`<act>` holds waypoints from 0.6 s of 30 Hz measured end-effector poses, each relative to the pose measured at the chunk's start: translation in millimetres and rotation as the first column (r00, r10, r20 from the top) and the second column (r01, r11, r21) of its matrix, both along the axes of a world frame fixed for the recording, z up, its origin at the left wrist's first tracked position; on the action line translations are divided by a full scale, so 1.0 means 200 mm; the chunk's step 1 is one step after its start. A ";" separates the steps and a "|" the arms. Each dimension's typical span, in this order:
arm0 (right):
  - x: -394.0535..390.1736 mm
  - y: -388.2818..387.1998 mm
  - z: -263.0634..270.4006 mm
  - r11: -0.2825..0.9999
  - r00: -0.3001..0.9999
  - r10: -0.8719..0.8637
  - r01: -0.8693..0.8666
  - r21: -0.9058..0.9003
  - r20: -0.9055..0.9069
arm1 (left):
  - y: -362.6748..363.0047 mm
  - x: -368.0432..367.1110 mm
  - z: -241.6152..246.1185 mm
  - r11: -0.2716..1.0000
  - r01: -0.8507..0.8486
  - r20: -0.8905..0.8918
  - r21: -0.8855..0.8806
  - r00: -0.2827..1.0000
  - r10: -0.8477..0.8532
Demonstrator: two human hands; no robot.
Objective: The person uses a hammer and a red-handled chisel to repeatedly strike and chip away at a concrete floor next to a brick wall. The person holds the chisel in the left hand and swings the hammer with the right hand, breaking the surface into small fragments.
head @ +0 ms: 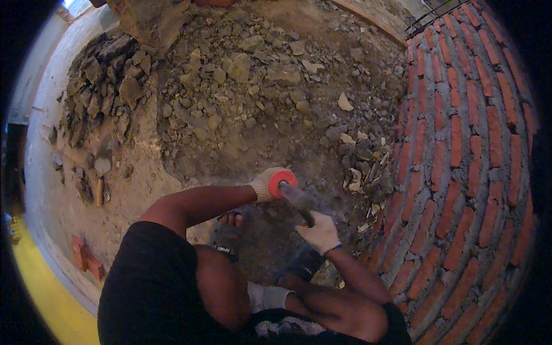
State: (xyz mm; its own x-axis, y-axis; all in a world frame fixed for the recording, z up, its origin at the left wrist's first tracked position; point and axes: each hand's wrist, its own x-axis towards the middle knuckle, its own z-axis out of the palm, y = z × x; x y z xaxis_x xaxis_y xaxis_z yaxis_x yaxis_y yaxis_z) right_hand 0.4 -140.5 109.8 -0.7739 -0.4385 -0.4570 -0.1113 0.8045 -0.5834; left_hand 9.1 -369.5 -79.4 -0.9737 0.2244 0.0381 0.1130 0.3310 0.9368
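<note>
In a knit work glove, my left hand (261,184) is wrapped around a chisel fitted with a round red hand guard (292,177). The metal end of the chisel (282,183) shows in the middle of the guard; its tip is hidden below. My right hand (321,233), also gloved, grips a hammer (297,199) by its dark handle. Motion blurs the hammer head, which is right beside the chisel's end; contact cannot be told. Both hands are over dug earth in front of my feet.
Broken rubble (241,69) covers the ground ahead. A red brick wall (457,138) with rough mortar rises close on the right. Leftward are a heap of dark chunks (103,82), a trowel (101,181) with a wooden handle, and red brick pieces (86,258).
</note>
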 end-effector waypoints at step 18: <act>0.03 0.11 -0.24 0.993 0.987 0.117 -0.120 0.021 0.106 | 0.02 0.02 -0.04 0.997 0.078 -0.078 -0.002 0.994 -0.078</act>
State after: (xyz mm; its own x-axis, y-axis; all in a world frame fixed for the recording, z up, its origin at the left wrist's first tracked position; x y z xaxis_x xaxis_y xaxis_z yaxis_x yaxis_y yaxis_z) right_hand 6.0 -118.6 61.4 -0.6644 -0.5109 -0.5455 -0.1466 0.8048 -0.5752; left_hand 12.2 -365.5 -87.3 -0.9473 0.2996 0.1133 0.2109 0.3172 0.9246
